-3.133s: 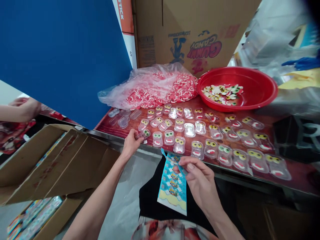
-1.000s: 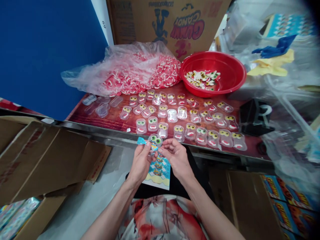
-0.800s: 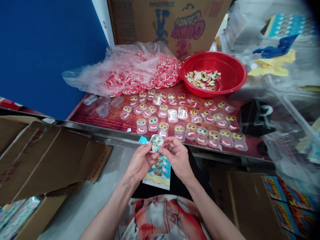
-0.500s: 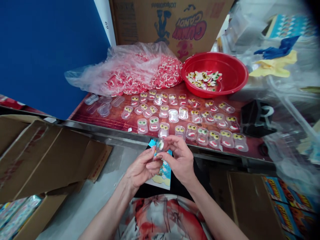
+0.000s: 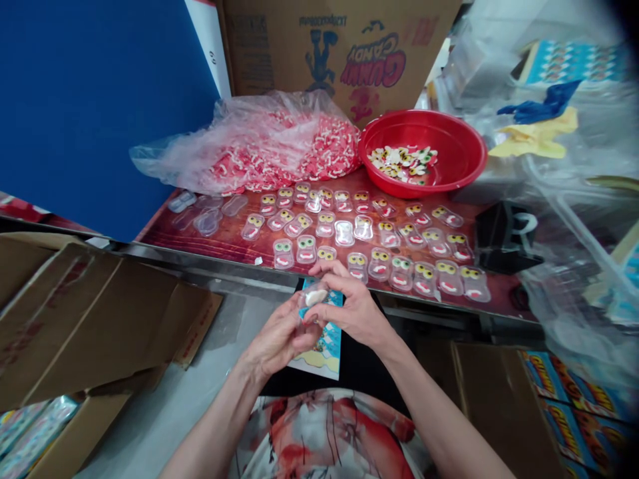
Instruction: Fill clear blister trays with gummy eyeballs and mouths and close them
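Note:
My left hand and my right hand meet in front of the table edge, both closed on one small clear plastic candy case. A white piece shows through it; the fingers hide the rest. The right fingers and thumb pinch it from the right, while the left fingers support it from below. Under the hands, a printed blue and yellow card lies near my lap. Just beyond, rows of similar clear cases lie on the table, most with eye-shaped candies and red-and-white mouth-shaped pieces.
A red bowl with eye candies stands at the back right, beside a plastic bag of red-and-white pieces. Clear case shells lie at left. A black holder stands at right. Cardboard boxes flank me below.
Between my hands the case has turned: a green-and-white eye showed before, and now a plain white side does. My right fingers have shifted over it. The view has moved slightly.

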`<state>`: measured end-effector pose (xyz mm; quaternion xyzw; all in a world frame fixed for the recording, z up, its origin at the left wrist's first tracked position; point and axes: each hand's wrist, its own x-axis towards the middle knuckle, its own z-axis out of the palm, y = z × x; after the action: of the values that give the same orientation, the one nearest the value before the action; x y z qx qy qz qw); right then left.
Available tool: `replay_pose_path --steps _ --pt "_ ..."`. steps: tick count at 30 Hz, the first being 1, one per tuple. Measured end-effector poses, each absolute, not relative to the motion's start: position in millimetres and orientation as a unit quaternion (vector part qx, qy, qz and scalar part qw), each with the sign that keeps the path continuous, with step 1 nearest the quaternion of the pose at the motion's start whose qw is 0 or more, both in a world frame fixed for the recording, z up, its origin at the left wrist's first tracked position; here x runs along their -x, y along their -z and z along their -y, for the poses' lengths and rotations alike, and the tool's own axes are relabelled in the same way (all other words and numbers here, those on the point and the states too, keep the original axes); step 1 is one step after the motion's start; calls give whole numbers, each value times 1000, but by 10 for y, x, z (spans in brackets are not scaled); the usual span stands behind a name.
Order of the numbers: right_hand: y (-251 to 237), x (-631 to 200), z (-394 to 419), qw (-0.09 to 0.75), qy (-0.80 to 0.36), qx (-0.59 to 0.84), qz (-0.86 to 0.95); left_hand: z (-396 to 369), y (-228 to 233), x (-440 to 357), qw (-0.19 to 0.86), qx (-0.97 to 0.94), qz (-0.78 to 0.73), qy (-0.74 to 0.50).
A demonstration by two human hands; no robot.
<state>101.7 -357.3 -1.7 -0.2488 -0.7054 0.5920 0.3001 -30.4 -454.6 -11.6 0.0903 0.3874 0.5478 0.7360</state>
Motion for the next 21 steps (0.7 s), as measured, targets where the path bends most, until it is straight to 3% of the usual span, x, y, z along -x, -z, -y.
replay_pose_path --steps 11,17,21 --pt "152 -914 3409 172 -586 279 741 4548 169 267 627 -125 -479 -602" --pt "270 -1028 3514 244 -646 371 621 4505 188 303 610 -113 -477 -622" --pt "279 -1034 3559 234 -660 374 608 4504 201 276 604 -118 -474 -630"
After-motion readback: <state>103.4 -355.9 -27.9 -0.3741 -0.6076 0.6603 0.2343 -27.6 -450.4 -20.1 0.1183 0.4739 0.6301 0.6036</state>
